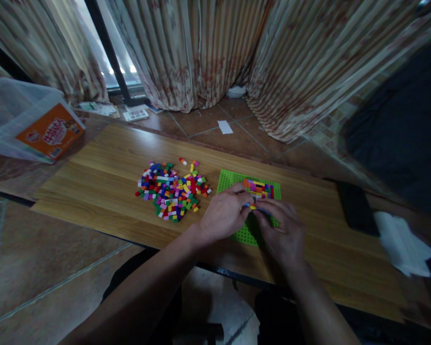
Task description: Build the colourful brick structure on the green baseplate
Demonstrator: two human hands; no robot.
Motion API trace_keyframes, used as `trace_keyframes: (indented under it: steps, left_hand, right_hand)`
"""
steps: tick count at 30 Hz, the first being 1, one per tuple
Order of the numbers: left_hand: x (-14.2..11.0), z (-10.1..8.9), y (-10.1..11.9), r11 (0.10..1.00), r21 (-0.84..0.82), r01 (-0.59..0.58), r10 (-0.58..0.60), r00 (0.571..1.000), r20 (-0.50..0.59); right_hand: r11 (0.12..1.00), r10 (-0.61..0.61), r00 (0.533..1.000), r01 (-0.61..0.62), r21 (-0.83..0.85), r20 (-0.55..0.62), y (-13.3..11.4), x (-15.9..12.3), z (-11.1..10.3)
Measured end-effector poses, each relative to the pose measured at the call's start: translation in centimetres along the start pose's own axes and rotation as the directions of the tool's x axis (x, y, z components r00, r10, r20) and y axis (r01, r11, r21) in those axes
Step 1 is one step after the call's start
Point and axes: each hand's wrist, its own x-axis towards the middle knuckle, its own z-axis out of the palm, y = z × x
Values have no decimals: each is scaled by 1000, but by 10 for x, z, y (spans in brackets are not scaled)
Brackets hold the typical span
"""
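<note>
A green studded baseplate (227, 181) lies on the wooden table (104, 191). Several rows of small coloured bricks (258, 188) are fixed along its far right part. My left hand (224, 214) and my right hand (283, 230) meet over the plate's middle, fingers curled and pinched together on tiny bricks, blue and yellow, at the lower edge of the built rows. Both hands cover much of the plate. A loose pile of small coloured bricks (172, 190) lies on the table to the left of the plate.
A clear plastic bag with an orange box (50, 132) sits at the far left. A black phone (355, 208) and white tissue (402, 244) lie on the table's right end. Striped curtains (208, 52) hang behind, over a tiled floor.
</note>
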Motion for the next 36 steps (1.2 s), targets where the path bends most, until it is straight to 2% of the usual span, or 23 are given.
trace_keyframes:
  steps: [14,20,25,28,31,33,36]
  left_hand:
    - [0,3,-1,999,-11,30,-30,999,-29]
    - [0,4,-1,999,-19,39,-40,999,-24]
    - [-1,2,2,994,-18,105,-105,994,-8]
    - [-3,4,2,982,3,190,-190,982,21]
    - [-3,7,2,967,3,254,-254,965,57]
    - [-2,9,2,958,-3,288,-287,955,69]
    - [0,8,3,946,-18,324,-321,943,84]
  right_hand:
    - [998,-51,999,51,29,8,4,-5,1]
    - [997,-70,996,71,26,-47,3,-6,8]
    - [995,-49,997,53,83,-54,2,-8,8]
    - [981,21,995,-1,195,-97,5,-3,2]
    - [959,189,962,-138,247,-197,15,8,-3]
    - [939,301,942,-265,221,-148,25,17,-3]
    - [897,391,919,-391,207,43,36,28,3]
